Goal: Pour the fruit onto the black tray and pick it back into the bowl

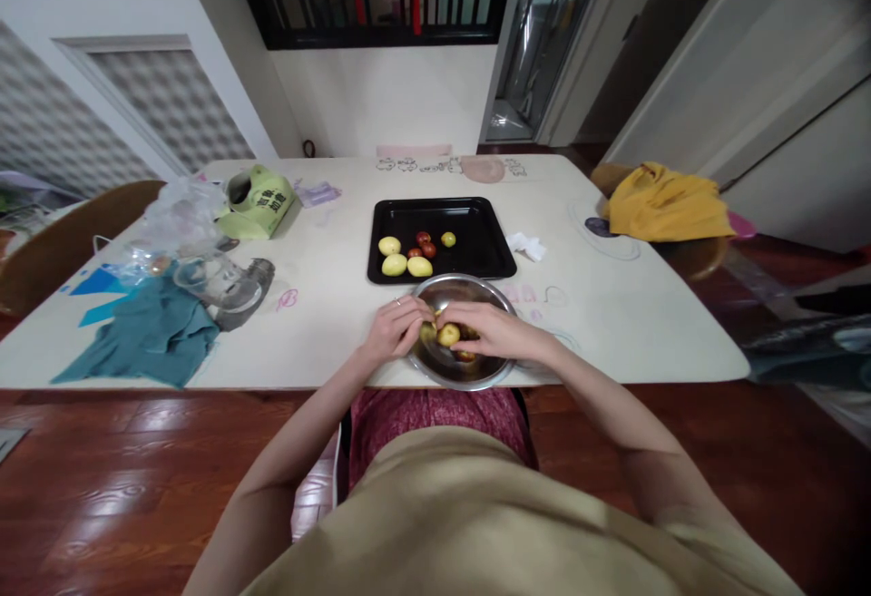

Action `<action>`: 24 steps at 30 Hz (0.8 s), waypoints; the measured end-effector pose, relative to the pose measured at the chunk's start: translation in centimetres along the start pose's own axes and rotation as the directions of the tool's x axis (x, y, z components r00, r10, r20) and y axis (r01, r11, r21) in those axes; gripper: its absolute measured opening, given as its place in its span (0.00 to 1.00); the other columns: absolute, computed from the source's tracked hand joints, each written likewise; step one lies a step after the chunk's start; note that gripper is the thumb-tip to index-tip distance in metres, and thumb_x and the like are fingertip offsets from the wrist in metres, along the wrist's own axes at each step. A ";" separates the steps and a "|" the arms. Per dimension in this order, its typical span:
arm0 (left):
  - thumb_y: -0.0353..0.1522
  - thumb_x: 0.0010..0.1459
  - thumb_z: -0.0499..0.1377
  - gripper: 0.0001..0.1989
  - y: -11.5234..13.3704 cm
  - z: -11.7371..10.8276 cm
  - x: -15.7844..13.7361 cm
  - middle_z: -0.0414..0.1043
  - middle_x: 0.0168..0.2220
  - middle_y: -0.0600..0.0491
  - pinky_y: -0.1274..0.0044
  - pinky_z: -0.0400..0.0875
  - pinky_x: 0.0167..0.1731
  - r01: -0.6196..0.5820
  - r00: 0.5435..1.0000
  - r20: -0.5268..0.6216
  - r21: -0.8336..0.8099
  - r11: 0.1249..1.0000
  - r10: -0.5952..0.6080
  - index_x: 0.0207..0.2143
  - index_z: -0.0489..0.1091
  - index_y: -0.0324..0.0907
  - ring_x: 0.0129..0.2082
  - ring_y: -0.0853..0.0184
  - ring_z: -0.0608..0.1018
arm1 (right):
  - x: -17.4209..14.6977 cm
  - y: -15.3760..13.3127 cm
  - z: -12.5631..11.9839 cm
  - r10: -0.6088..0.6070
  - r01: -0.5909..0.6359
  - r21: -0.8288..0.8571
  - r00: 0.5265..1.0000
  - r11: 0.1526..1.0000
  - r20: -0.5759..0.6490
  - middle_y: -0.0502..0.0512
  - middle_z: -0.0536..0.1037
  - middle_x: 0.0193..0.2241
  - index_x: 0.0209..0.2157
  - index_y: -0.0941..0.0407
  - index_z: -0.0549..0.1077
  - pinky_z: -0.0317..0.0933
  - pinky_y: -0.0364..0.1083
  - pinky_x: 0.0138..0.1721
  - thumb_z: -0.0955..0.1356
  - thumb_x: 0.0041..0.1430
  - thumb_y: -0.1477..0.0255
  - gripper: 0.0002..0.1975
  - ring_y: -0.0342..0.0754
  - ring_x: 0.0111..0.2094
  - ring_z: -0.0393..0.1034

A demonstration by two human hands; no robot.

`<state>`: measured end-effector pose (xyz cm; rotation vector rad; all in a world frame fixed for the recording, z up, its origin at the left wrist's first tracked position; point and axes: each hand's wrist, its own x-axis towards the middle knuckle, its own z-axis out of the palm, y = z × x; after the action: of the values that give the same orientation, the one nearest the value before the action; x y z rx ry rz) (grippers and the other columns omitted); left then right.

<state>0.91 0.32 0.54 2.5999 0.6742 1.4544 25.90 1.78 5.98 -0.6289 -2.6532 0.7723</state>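
Observation:
My left hand (398, 326) and my right hand (494, 328) meet over a shiny steel bowl (463, 385) at the table's near edge. Their curled fingertips close together around a small yellowish piece (434, 318), too small to make out. Below my right fingers, beside the thumb, is a round yellow fruit (448, 335). A reddish-brown fruit (466, 356) shows partly under my right hand. Just beyond the bowl lies a black tray (480, 256) with several yellow oval fruits (394, 266), small dark red fruits (428, 250) and one small yellow-green fruit (448, 239).
A crumpled white tissue (526, 246) lies right of the tray. On the left are a teal cloth (146, 328), a clear plastic container (224, 283), plastic bags (183, 215) and a green carton (265, 206). Yellow cloth (667, 203) hangs over a chair at right.

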 end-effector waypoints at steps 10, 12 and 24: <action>0.26 0.73 0.49 0.16 -0.4 0.4 -0.5 0.83 0.39 0.44 0.68 0.78 0.44 -0.015 1.000 -0.020 0.004 1.000 0.015 0.43 0.77 0.39 0.41 0.61 0.83 | 0.1 -0.5 2.2 0.103 -0.089 -0.172 0.992 0.981 0.074 0.60 0.81 0.46 0.46 0.57 0.78 0.71 0.50 0.47 0.74 0.64 0.76 0.09 0.54 0.46 0.78; 0.26 0.73 0.49 0.15 -0.4 0.4 -0.5 0.83 0.39 0.44 0.68 0.78 0.44 -0.013 1.000 -0.017 0.005 1.000 0.013 0.43 0.77 0.39 0.41 0.61 0.83 | 0.2 -0.7 1.8 0.089 -0.077 -0.164 0.994 0.983 0.068 0.59 0.81 0.45 0.46 0.56 0.78 0.70 0.49 0.47 0.74 0.64 0.76 0.09 0.54 0.45 0.78; 0.29 0.75 0.48 0.18 -0.4 0.3 -0.6 0.84 0.39 0.45 0.68 0.79 0.44 0.024 1.000 0.011 0.005 1.000 -0.024 0.43 0.79 0.40 0.43 0.61 0.84 | 7.1 12.5 -4.8 0.164 -0.247 -0.151 0.892 0.957 -0.420 0.62 0.80 0.49 0.52 0.55 0.78 0.72 0.54 0.53 0.67 0.67 0.74 0.15 0.56 0.48 0.75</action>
<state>0.76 0.48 -0.26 2.5925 0.7057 1.4330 25.80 16.82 3.95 -1.0180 -2.3159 0.3694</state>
